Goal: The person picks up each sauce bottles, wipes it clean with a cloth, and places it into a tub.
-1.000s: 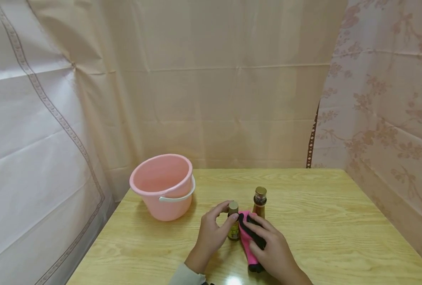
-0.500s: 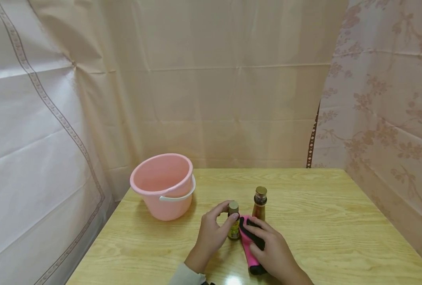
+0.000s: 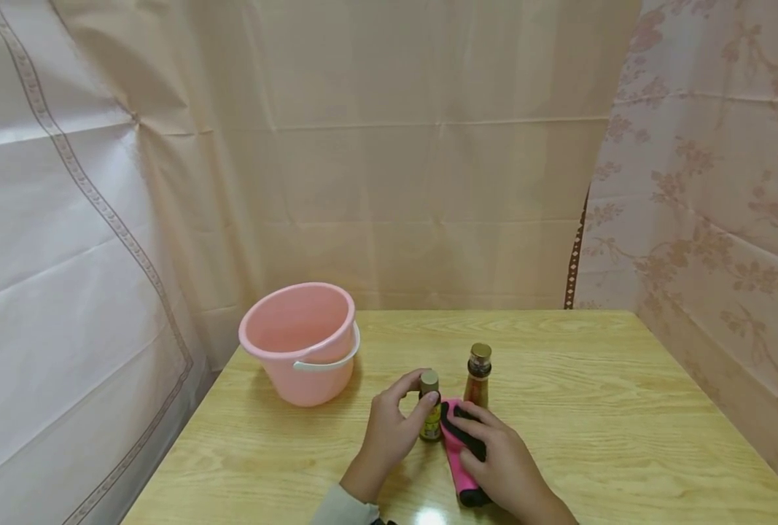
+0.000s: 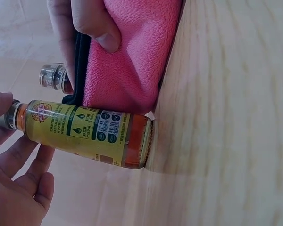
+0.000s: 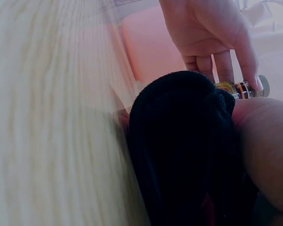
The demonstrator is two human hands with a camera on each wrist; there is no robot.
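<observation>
The left hand [image 3: 389,430] pinches the neck of a small bottle [image 3: 431,423] between thumb and fingers; it stands upright on the table, its yellow label plain in the left wrist view [image 4: 75,129]. Beside it, the right hand [image 3: 510,463] grips a folded pink cloth [image 3: 457,467] with black edging, which meets the bottle's right side. Behind the cloth stands a second, taller bottle [image 3: 478,375] with a gold cap, its lower part hidden. In the right wrist view the black side of the cloth [image 5: 179,141] covers much of the picture.
A pink bucket [image 3: 316,383] with a pale handle stands at the table's back left. The wooden table [image 3: 592,423] reaches back to a beige curtain [image 3: 428,182], with patterned cloth hanging on the right.
The right hand has shifted the pink cloth slightly down along the small bottle, toward the near edge. The left hand and both bottles look nearly unmoved.
</observation>
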